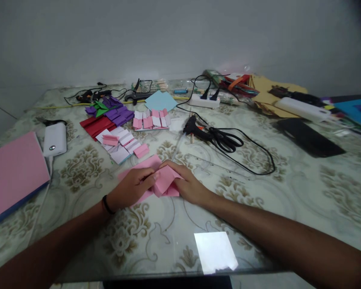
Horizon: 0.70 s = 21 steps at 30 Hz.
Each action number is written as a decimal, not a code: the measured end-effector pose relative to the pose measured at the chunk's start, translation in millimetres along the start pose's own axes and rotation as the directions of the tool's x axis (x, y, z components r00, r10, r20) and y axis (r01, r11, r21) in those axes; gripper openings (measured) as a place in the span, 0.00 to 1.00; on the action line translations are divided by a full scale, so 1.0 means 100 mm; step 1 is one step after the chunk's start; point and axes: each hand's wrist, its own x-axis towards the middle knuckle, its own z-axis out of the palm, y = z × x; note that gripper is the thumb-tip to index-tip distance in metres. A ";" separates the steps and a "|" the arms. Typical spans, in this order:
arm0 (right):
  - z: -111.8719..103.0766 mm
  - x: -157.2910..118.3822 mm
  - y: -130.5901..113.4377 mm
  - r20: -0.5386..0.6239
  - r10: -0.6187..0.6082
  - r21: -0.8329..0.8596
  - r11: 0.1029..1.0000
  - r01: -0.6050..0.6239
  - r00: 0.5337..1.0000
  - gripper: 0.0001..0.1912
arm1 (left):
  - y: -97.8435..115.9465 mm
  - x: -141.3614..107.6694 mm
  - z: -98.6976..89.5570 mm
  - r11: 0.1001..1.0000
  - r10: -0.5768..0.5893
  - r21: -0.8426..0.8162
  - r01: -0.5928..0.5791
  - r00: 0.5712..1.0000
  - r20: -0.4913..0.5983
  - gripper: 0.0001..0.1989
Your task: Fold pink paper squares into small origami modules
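Note:
Between my two hands is a pink sheet of paper [167, 181], partly folded and raised at its middle. My left hand [138, 185] grips its left side, thumb on top. On the right side my right hand [185, 182] has its fingers closed around the paper, some of them hidden beneath it. More pink paper [150, 162] lies flat on the table under and behind my hands. Just beyond are folded white and pink paper pieces [120, 145] and a row of pink folded strips [152, 119].
A black glue gun [195, 127] with a coiled cord lies behind my right hand, near a clear ruler [219, 167]. At left are a white power bank [55, 139] and a pink paper stack [15, 172]. A power strip [204, 100] and black phone-like slab [311, 136] sit farther off.

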 end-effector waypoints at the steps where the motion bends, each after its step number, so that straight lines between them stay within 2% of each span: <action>1: 0.00 0.00 0.00 0.001 -0.007 0.006 1.000 0.007 1.000 0.16 | 0.00 0.00 0.00 1.000 -0.004 0.002 0.004 1.000 -0.001 0.20; 9: -0.01 0.00 0.04 0.009 0.021 0.089 0.996 -0.022 1.000 0.21 | 0.01 0.00 0.00 1.000 -0.022 -0.007 0.022 1.000 0.000 0.19; 12: -0.02 0.00 0.03 0.011 -0.003 0.086 0.996 0.002 1.000 0.21 | 0.02 0.00 0.00 1.000 -0.027 0.006 0.027 1.000 0.000 0.19; 16: -0.03 0.00 0.02 0.010 -0.053 0.075 0.996 0.053 0.999 0.21 | 0.02 0.00 0.00 0.999 -0.034 0.008 0.034 0.999 0.002 0.19; 21: -0.01 0.00 0.04 -0.002 -0.003 0.079 0.997 0.003 1.000 0.18 | 0.02 -0.01 0.00 0.999 -0.032 -0.024 0.032 0.999 0.006 0.19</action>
